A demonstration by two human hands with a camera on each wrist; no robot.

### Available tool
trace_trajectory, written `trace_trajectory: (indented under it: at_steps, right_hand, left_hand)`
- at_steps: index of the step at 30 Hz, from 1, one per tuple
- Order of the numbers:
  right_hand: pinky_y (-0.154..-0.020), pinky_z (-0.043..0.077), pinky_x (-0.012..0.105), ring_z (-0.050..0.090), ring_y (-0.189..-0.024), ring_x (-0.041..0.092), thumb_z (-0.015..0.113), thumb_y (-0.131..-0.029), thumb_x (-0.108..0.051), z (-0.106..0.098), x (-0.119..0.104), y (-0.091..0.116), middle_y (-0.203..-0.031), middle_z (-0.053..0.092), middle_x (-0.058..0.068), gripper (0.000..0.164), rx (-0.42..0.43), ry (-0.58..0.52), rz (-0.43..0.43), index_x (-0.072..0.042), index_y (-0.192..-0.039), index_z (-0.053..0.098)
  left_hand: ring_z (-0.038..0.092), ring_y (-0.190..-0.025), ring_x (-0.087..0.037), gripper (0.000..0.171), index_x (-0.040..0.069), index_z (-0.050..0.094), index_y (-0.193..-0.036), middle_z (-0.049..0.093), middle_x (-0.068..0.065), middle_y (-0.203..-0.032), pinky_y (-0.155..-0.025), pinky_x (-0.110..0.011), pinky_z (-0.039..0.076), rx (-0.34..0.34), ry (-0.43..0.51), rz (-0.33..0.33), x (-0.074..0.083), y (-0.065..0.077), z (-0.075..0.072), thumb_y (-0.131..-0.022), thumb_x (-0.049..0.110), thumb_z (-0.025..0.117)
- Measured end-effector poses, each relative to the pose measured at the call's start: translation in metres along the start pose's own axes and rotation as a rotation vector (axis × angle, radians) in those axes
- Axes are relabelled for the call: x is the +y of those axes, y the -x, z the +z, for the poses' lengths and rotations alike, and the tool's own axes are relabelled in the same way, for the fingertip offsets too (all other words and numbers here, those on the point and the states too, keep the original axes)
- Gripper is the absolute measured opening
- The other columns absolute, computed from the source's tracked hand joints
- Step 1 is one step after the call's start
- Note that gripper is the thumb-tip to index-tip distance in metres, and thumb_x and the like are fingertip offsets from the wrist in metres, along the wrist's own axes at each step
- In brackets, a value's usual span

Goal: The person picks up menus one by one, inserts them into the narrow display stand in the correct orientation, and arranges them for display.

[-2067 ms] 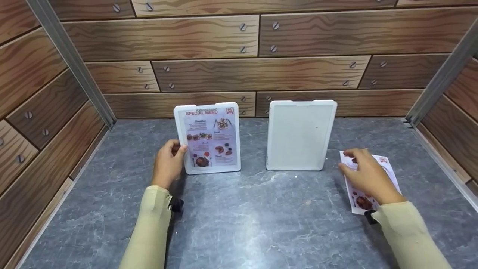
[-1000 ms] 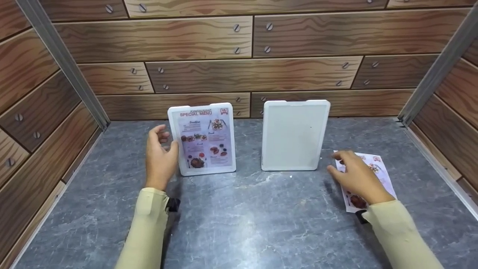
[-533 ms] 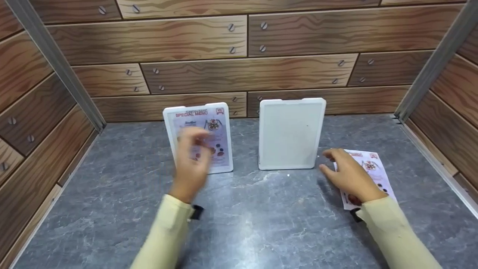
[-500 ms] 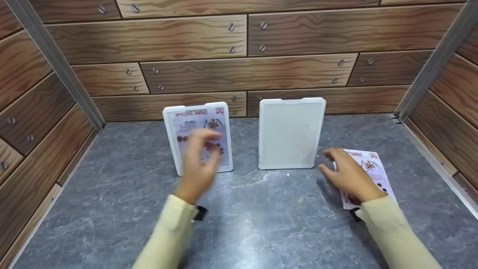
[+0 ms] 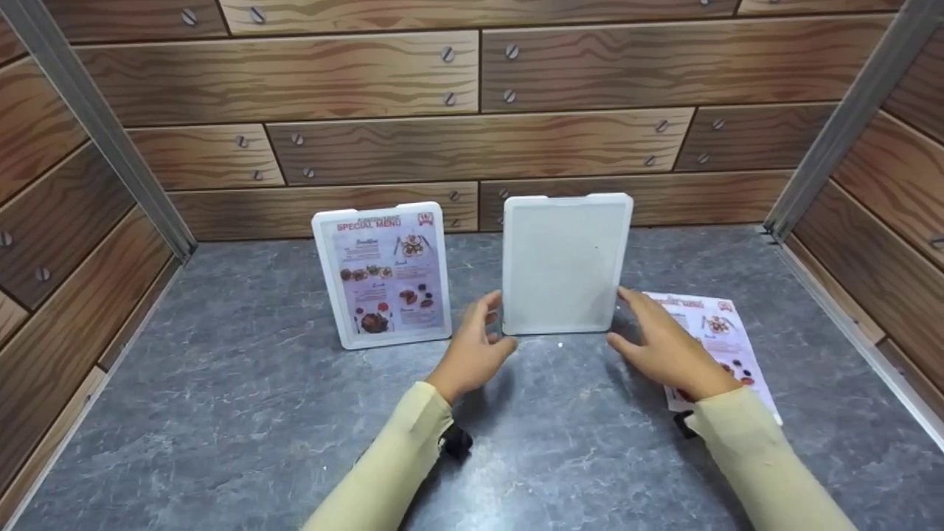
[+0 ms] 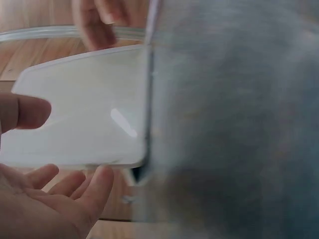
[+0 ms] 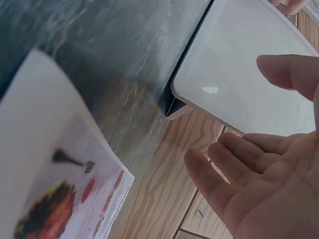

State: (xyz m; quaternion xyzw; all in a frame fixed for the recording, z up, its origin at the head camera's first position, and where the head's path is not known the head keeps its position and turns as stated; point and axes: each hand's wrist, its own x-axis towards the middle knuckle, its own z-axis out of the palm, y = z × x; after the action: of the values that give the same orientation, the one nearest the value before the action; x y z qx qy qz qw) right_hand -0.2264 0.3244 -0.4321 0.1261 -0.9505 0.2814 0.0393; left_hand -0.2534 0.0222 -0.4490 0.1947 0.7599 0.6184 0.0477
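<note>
A blank white menu holder (image 5: pixel 564 265) stands upright between my two hands. My left hand (image 5: pixel 476 350) is at its lower left edge, fingers spread; in the left wrist view the fingertips (image 6: pixel 102 177) lie right by the holder's rim. At the holder's right side is my right hand (image 5: pixel 667 350), fingers relaxed, with thumb and fingers apart in the right wrist view. Whether either hand touches the holder, I cannot tell. A loose printed menu sheet (image 5: pixel 726 354) lies flat on the table, partly hidden under my right hand and wrist.
Left of my hands stands a second white holder (image 5: pixel 383 276) with a "Special Menu" sheet in it. The grey marbled table (image 5: pixel 221 413) runs back to a wood-print wall (image 5: pixel 369 81). Side walls with metal corner strips (image 5: pixel 110 140) bound it left and right.
My left hand has let go of the filled menu holder and moved right, to the blank one. My right hand has shifted slightly left, from over the sheet toward the blank holder's right edge.
</note>
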Motion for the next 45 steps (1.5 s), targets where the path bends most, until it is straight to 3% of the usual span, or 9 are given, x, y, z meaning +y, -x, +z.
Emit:
trace_trajectory:
  at_steps: [6,11,24,30,35,41,45]
  right_hand:
    - [-0.118,0.024,0.065,0.029,-0.148,0.047,0.064,-0.103,-0.019,0.001,-0.004,-0.003,-0.159,0.033,0.031,0.075,-0.026,-0.055,0.003,0.006,-0.16,0.021]
    - [-0.115,0.028,0.067,0.032,-0.146,0.049,0.065,-0.103,-0.022,0.002,-0.004,-0.001,-0.157,0.035,0.031,0.079,-0.05,-0.099,0.024,0.005,-0.161,0.018]
    - [-0.116,0.031,0.064,0.03,-0.148,0.046,0.069,-0.1,-0.029,0.007,-0.005,-0.001,-0.16,0.03,0.028,0.09,-0.08,-0.205,0.083,-0.001,-0.164,0.012]
    - [-0.116,0.032,0.064,0.033,-0.147,0.048,0.071,-0.1,-0.03,0.008,-0.007,0.001,-0.161,0.03,0.027,0.092,-0.092,-0.218,0.07,-0.002,-0.164,0.012]
    - [-0.115,0.033,0.064,0.034,-0.145,0.05,0.071,-0.099,-0.028,0.013,-0.009,-0.001,-0.161,0.029,0.027,0.091,-0.1,-0.221,0.044,-0.004,-0.165,0.011]
    - [-0.114,0.034,0.064,0.036,-0.145,0.048,0.071,-0.099,-0.034,0.018,-0.011,-0.001,-0.162,0.028,0.023,0.095,-0.11,-0.203,0.011,-0.009,-0.166,0.009]
    - [-0.115,0.032,0.065,0.031,-0.149,0.047,0.071,-0.099,-0.036,0.019,-0.01,-0.001,-0.165,0.025,0.022,0.097,-0.124,-0.203,0.016,-0.01,-0.166,0.007]
  left_hand:
    - [0.039,-0.146,-0.041,0.083,0.002,0.019,-0.163,0.029,-0.022,-0.165,-0.117,-0.05,0.039,-0.102,0.016,-0.067,-0.009,0.003,-0.003,-0.094,0.003,0.066]
    - [0.035,-0.149,-0.037,0.093,0.016,0.015,-0.166,0.026,-0.016,-0.168,-0.117,-0.049,0.037,-0.162,0.029,-0.16,-0.004,0.004,-0.005,-0.092,0.011,0.071]
    - [0.033,-0.149,-0.039,0.102,0.009,0.008,-0.166,0.024,-0.021,-0.167,-0.118,-0.05,0.035,-0.142,-0.025,-0.199,0.008,0.007,0.003,-0.089,0.016,0.074]
    - [0.044,-0.141,-0.036,0.103,0.008,0.004,-0.166,0.024,-0.02,-0.167,-0.11,-0.048,0.045,-0.15,-0.107,-0.203,0.011,0.011,-0.001,-0.091,0.02,0.074]
    - [0.05,-0.134,-0.034,0.106,0.01,-0.002,-0.166,0.02,-0.019,-0.168,-0.101,-0.045,0.052,-0.17,-0.103,-0.219,0.016,0.012,-0.008,-0.093,0.021,0.074]
    - [0.06,-0.122,-0.028,0.103,0.006,-0.002,-0.165,0.025,-0.023,-0.166,-0.094,-0.041,0.055,-0.161,-0.143,-0.224,0.022,0.013,-0.016,-0.096,0.024,0.073]
    - [0.064,-0.118,-0.025,0.101,0.003,-0.001,-0.164,0.025,-0.024,-0.165,-0.096,-0.04,0.054,-0.166,-0.141,-0.219,0.025,0.013,-0.018,-0.097,0.024,0.071]
